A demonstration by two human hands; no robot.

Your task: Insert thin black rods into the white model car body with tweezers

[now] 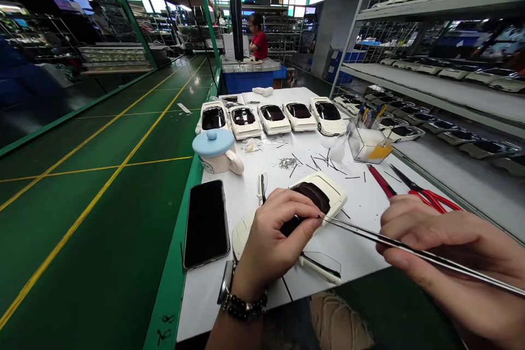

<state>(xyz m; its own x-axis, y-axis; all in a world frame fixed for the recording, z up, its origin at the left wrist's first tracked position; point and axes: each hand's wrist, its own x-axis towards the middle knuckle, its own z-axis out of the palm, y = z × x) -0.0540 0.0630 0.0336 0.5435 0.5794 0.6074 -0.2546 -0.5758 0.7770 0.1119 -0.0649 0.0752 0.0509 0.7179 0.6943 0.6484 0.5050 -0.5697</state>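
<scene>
My right hand [438,246] is closed around metal tweezers [369,234], whose tips point left. They meet the fingertips of my left hand [283,232], where thumb and forefinger pinch something tiny and dark. What that piece is, I cannot make out. Beneath my left hand lies a white model car [328,188] with a dark window area, partly hidden by the hand. One loose car door [322,268] with a clear pane rests beside the car's near side. Another door [262,188] stands out at its far side.
Several white model cars [273,118] line the table's back. Left are a lidded mug [215,150] and a phone [206,224]. Small black strips [324,161] lie mid-table; red-handled scissors [430,197] and a clear box [369,145] are right. A shelf rack [435,85] borders the right. Someone in red [259,44] is beyond.
</scene>
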